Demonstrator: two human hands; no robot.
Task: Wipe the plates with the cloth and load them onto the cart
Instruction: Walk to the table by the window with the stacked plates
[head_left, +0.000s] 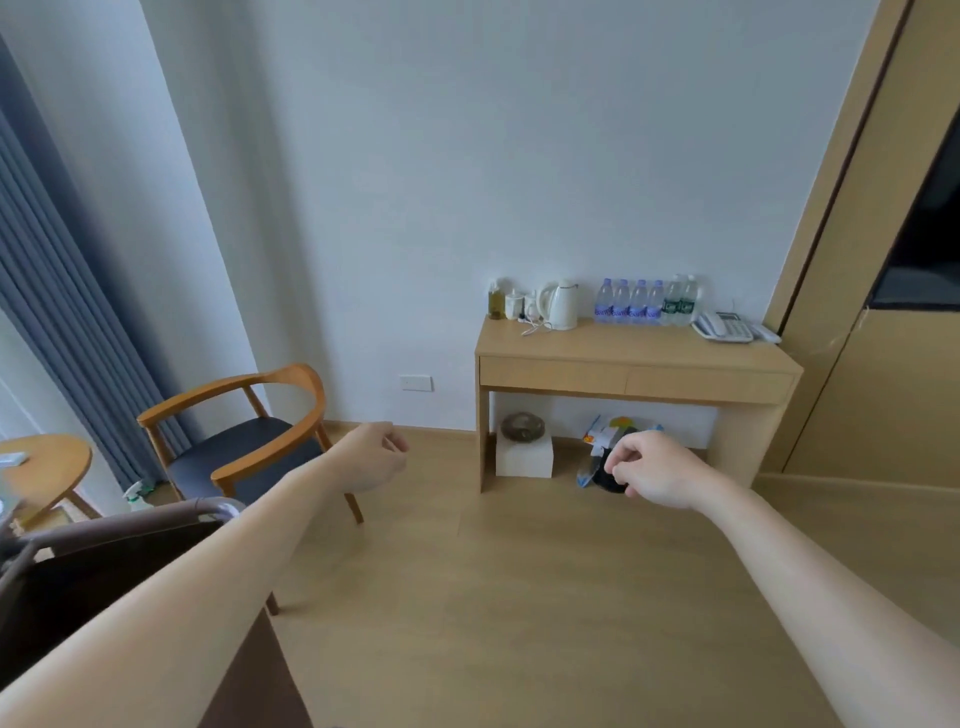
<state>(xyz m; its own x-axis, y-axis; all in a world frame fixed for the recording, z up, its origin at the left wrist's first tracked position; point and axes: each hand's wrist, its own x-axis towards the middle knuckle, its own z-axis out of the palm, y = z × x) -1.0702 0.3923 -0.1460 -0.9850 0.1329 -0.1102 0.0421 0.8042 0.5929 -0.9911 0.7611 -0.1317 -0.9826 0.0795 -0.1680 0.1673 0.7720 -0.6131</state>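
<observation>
Both arms are held fwd over wood floor (519, 597). L grip (371, 457), centre frame, is curled together, nothing held. R grip (654, 470), right of centre, likewise, seen before tabletop (623, 345). Cart (104, 571) is seen partly, lower left.

A dark cart (78, 582), seemingly, stands at lower left.

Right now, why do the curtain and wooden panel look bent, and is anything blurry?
Head view: the wide-angle lens bows the curtain and wooden panel near the edges; light is soft and even, without glare; the water bottles have labels too soft to read.
</observation>
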